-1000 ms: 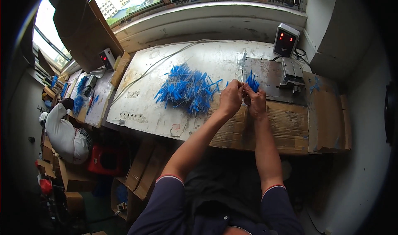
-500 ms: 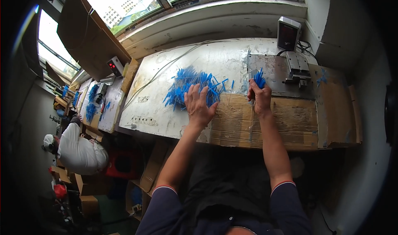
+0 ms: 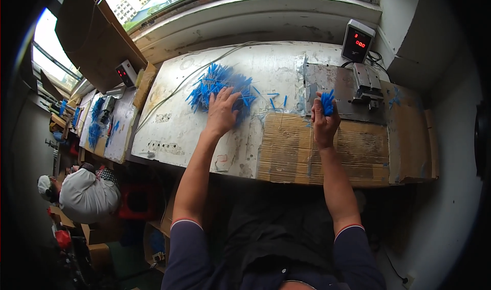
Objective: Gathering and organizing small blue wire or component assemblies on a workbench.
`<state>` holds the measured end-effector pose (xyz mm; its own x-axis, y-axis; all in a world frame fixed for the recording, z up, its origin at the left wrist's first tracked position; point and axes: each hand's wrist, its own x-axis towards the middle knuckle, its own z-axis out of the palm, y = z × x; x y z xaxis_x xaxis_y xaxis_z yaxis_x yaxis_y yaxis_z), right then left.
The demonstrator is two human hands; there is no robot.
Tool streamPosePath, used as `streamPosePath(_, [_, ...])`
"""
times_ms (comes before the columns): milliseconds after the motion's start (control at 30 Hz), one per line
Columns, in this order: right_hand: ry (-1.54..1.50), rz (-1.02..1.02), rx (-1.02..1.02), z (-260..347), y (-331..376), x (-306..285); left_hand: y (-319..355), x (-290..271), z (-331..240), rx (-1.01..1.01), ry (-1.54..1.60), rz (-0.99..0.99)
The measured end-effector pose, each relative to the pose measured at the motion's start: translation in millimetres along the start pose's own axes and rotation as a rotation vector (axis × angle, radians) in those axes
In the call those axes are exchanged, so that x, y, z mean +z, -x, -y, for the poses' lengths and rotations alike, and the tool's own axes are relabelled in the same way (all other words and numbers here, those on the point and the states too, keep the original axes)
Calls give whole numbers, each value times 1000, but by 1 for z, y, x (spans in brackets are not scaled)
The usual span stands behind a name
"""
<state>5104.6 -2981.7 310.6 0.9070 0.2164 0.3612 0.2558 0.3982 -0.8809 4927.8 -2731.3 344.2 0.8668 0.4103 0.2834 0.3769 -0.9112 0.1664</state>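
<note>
A worker, seen from above, wears a dark navy short-sleeved shirt, its two sleeves ending above the elbows. Each sleeve cuff is trimmed with a thin band of red and white piping. Both forearms are bare from the cuffs down, as are the left hand (image 3: 222, 111) and the right hand (image 3: 324, 121); no gloves, watch or rings can be made out. Part of a collar shows at the lower edge of the frame. Below the shirt, dark, nearly black clothing covers the lap, its details lost in shadow.
</note>
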Motion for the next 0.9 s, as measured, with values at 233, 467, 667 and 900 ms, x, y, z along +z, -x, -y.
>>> streamPosePath(233, [130,42,76,-11,2,2,25,-22,-51,17,38,-344])
streamPosePath(467, [95,129,164,-33,-5,0,-7,41,-91,82,193,-314])
streamPosePath(667, [37,88,340,-31,-8,0,-33,56,-70,-73,-161,32])
streamPosePath(900, [52,114,344,-31,-10,1,-42,66,-84,-195,-103,0])
